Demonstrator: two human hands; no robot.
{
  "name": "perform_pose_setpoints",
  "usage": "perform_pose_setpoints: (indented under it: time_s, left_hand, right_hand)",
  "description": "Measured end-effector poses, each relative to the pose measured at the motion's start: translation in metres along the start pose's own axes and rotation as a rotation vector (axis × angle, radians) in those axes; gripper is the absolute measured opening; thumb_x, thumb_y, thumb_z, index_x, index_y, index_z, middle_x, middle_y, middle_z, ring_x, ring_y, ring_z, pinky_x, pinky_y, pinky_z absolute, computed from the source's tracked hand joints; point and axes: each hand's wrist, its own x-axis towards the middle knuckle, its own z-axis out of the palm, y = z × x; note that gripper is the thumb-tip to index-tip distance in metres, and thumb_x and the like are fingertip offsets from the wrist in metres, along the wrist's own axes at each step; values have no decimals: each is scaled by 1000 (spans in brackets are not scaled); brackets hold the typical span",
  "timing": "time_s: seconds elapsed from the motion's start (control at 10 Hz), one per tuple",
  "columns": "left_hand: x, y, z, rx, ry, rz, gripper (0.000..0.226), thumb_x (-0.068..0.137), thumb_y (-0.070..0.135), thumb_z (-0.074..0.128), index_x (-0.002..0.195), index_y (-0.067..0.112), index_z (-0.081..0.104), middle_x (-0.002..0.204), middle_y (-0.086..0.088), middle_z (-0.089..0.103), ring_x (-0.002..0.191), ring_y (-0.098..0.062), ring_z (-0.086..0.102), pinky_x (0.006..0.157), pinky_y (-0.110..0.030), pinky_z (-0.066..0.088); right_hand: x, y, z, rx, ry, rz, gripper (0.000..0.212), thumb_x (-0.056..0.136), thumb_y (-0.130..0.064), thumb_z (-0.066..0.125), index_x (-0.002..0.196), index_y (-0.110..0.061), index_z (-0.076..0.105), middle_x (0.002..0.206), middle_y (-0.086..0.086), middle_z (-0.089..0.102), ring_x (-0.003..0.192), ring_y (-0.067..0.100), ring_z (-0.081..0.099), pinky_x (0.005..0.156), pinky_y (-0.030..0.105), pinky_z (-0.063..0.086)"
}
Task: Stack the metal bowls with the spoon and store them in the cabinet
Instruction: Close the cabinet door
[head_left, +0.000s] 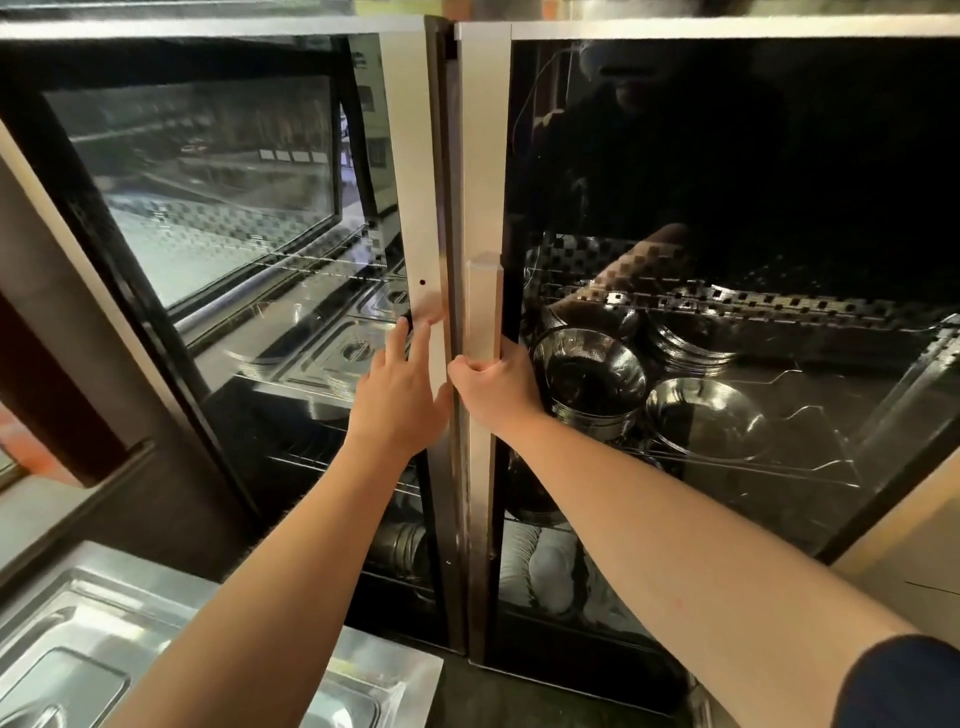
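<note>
A tall cabinet with two dark glass doors fills the view. My right hand (493, 387) grips the vertical steel handle (483, 312) of the right door (727, 182). My left hand (400, 395) lies flat with spread fingers on the steel edge strip of the left door (413, 182), holding nothing. Behind the right glass, stacked metal bowls (589, 376) and a single metal bowl (706, 418) rest on a wire shelf. I see no spoon.
Steel trays with compartments (332, 353) sit on the shelf behind the left glass. White dishes (550, 571) stand on a lower shelf. Steel trays (78, 649) lie at the bottom left, in front of the cabinet. A pale wall edge (904, 551) borders the right.
</note>
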Motion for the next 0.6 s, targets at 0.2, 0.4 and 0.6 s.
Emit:
perform_pose_setpoints:
  time_s: [0.2, 0.4, 0.6]
  left_hand:
    - [-10, 9, -19, -78, -35, -34, 78, 89, 49, 61, 152, 19, 25, 149, -10, 44, 133, -32, 46, 99, -51, 50]
    - [-32, 19, -56, -110, -58, 18, 60, 89, 46, 61, 141, 23, 44, 141, -5, 55, 125, -25, 55, 96, -44, 52]
    - [-49, 33, -104, -143, -28, 125, 57, 84, 63, 59, 130, 29, 54, 125, 6, 62, 105, -15, 64, 83, -34, 57]
  right_hand:
    - [-6, -7, -7, -56, -113, 140, 24, 77, -34, 67, 56, -31, 54, 44, -18, 54, 50, 10, 57, 58, 34, 54]
    - [-13, -30, -26, -108, -310, 299, 30, 87, -45, 74, 107, -26, 63, 94, -9, 65, 92, 15, 64, 70, 28, 48]
    - [-49, -78, -67, -192, -307, 334, 65, 91, -44, 69, 145, -19, 44, 108, -5, 59, 91, 16, 61, 79, 35, 61]
